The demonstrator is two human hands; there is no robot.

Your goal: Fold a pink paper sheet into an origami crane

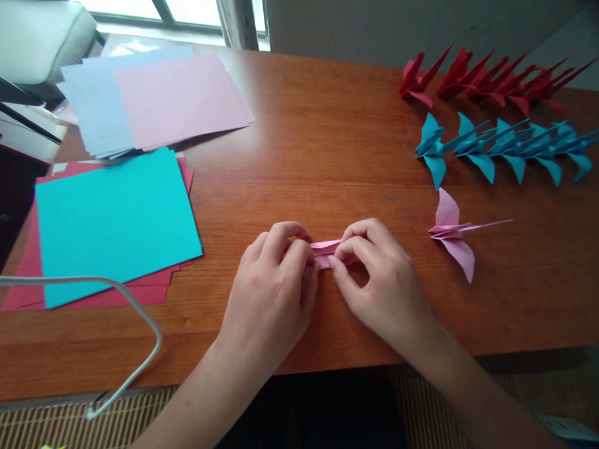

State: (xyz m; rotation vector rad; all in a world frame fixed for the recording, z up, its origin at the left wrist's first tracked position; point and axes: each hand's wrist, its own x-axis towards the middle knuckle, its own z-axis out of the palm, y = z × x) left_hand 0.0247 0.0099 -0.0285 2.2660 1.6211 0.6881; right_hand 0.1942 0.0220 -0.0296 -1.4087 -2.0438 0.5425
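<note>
A narrow folded piece of pink paper (325,255) is pinched between both hands over the wooden table, near its front edge. My left hand (277,278) closes on the paper's left end, its fingers hiding much of that side. On the other end, my right hand (381,274) pinches the paper between thumb and fingers. To the right of it lies a pink paper crane (453,234) with its wings spread. Behind that crane run a row of blue paper cranes (432,149) and a row of red paper cranes (417,83).
On the left lie turquoise paper (115,226) and red sheets (21,283). Pale pink paper (179,100) and light blue sheets (96,114) are stacked behind. A white cable (145,317) loops over the table (317,164) at the front left.
</note>
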